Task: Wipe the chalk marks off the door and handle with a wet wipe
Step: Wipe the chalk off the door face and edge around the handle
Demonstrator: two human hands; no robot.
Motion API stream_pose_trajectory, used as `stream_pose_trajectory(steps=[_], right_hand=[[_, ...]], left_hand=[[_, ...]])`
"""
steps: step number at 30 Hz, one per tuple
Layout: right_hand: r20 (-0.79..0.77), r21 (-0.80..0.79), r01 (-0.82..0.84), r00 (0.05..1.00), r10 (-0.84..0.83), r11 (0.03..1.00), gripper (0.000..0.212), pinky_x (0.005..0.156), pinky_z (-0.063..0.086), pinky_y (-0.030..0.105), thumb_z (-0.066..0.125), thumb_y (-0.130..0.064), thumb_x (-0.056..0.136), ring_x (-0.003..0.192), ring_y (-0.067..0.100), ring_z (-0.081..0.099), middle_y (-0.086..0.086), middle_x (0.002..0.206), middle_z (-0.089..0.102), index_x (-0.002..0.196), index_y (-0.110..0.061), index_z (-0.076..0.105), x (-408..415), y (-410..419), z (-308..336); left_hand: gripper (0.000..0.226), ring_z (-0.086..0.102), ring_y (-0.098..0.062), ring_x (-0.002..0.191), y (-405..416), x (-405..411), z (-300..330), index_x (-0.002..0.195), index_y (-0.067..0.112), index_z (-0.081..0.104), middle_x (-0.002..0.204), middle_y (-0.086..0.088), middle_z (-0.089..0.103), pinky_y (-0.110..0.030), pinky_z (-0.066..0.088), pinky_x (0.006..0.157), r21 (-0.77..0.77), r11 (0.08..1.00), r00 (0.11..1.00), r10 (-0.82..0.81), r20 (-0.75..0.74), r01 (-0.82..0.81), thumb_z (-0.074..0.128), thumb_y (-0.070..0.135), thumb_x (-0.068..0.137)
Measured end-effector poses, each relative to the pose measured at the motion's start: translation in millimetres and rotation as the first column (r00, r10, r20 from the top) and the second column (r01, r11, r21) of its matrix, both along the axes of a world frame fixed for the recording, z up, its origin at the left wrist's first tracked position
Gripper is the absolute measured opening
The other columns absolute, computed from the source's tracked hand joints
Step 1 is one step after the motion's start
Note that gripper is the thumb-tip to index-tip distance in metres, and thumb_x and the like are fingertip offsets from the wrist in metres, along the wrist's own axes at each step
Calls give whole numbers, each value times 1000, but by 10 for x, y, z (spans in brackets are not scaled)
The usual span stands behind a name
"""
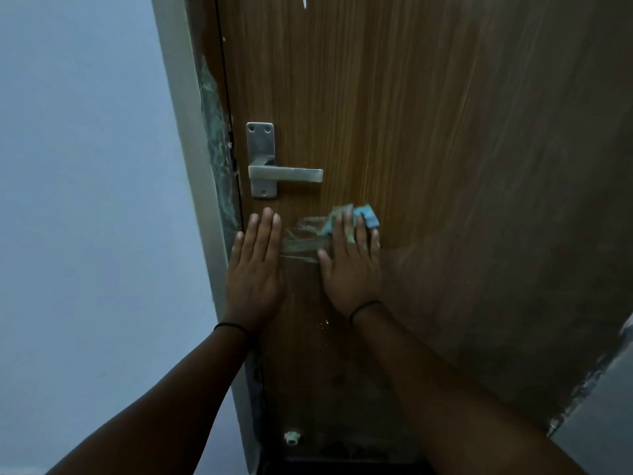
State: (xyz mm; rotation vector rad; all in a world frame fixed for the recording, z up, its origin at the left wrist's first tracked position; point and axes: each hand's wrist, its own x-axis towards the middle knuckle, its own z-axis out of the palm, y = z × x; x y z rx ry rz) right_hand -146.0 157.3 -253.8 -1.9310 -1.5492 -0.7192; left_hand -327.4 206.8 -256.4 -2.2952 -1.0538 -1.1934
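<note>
1. While the right hand (351, 265) works, its fingers (342, 231) lie straight and flat, pressing a bluish wet wipe (366, 216) against the door (428, 132) just below and right of the handle (286, 174); flat pressure likely spreads the wipe over the marks.
2. Pale smeared chalk marks (301, 243) lie on the door between the two hands.
3. Fingers of the left hand (255, 269) are straight and together, palm on the door near its edge, holding nothing, probably steadying the door against the push.
4. No container shows, so nothing can be said of contents.
5. A small white streak (304, 1) sits high up the door.
</note>
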Motion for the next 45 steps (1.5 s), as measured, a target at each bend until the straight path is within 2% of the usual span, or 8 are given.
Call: stream_pose_trajectory(steps=[9, 12, 15, 19, 24, 31, 40, 45], right_hand=[[105, -191, 19, 994, 1, 981, 65, 121, 5, 48, 22, -51, 100, 151, 17, 0, -3, 163, -1, 155, -26, -4, 435, -356, -532], [55, -94, 97, 994, -92, 991, 65, 121, 1, 46, 16, -51, 101, 151, 19, 2, 1, 163, 4, 155, -21, -1, 571, -356, -304], [-23, 85, 72, 997, -70, 994, 69, 120, -5, 44, 22, -51, 100, 151, 22, -1, 4, 163, 1, 155, -17, -1, 209, 18, 321], [134, -44, -80, 987, 86, 996, 69, 120, -1, 46, 27, -49, 99, 150, 20, -2, 0, 162, -1, 155, -20, 2, -101, 175, 185], [368, -211, -34, 923, 111, 977, 65, 120, 3, 45, 29, -48, 99, 150, 16, 6, -3, 162, 13, 155, -24, 5, 682, -277, -546], [26, -12, 225, 974, -225, 974, 69, 121, -1, 44, 22, -49, 100, 151, 23, -1, 6, 163, 0, 155, -14, 1, 873, -324, -198], [111, -73, -36, 993, 44, 997, 72, 121, 0, 45, 29, -51, 99, 151, 19, -2, 4, 163, 1, 155, -16, 2, -268, 130, -539], [139, -163, -26, 989, 49, 986, 70, 121, 2, 46, 30, -49, 99, 150, 18, 3, 1, 163, 5, 155, -20, 1, 203, -122, -672]], left_hand=[[60, 5, -22, 153, 3, -88, -214, 156, 11, 15, 165, -7, 11, -45, 13, 123, -82, 996, 1000, -26, 7, 27, 36, 20, 100], [56, 23, -26, 149, 12, -102, -298, 151, 9, 30, 159, -12, 28, -43, 26, 119, -114, 992, 999, -48, -9, 47, 41, 18, 97], [36, 57, -28, 106, -59, 10, -376, 124, 6, 54, 121, -15, 59, -37, 47, 87, -121, 992, 999, -35, 19, 37, 46, 25, 94], [12, 50, -19, 72, -88, 83, -374, 90, 12, 58, 83, -6, 58, -31, 39, 63, -153, 988, 1000, -25, 7, 25, 58, 24, 95], [28, 52, -23, 50, -73, -101, -326, 66, 13, 57, 60, -6, 55, -24, 28, 51, -143, 990, 997, -8, -77, -3, 70, 22, 89], [37, 50, -20, 47, -84, -30, -347, 64, 16, 55, 58, -2, 53, -25, 33, 46, -217, 976, 995, -19, -95, -2, 56, 32, 98], [27, 61, -30, 65, -19, -134, -411, 82, 13, 59, 77, -10, 64, -30, 38, 52, -364, 930, 999, 37, -39, -49, 49, 32, 99], [30, 60, -27, 63, 8, -160, -479, 77, 15, 58, 74, -8, 63, -27, 28, 52, -374, 925, 997, 48, -56, -66, 49, 34, 99]])
